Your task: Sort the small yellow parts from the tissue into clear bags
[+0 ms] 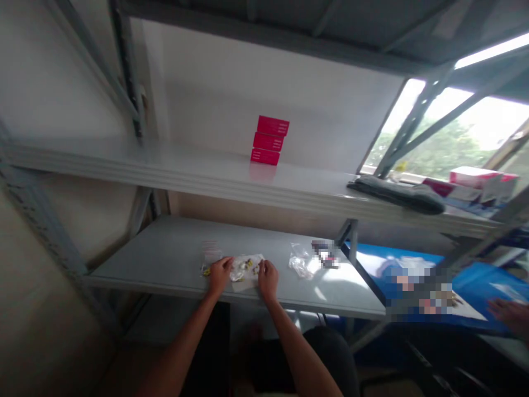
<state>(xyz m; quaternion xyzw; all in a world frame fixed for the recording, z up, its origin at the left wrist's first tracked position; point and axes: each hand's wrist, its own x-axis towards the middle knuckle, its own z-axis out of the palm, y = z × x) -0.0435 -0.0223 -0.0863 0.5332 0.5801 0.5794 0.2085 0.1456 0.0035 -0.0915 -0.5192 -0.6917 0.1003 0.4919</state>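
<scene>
A clear plastic bag (239,270) lies near the front edge of the grey lower shelf, with small yellow and whitish pieces in or on it. I cannot make out what kind of pieces they are. At its left edge my left hand (220,274) is closed in a pinch on the plastic. My right hand (268,279) pinches the opposite edge, fingers bent together. A pale flat piece (244,285) shows under the bag's front. Just left of my left hand sits another clear bag (211,253) with printed lines and something yellow near its bottom.
A crumpled clear bag (301,262) and a blurred-out dark object (325,253) lie to the right. Overhead, the upper shelf (198,171) holds stacked red boxes (268,141) and a dark folded item (397,194). Another person's hand (508,314) is at far right, beyond a metal post (438,264).
</scene>
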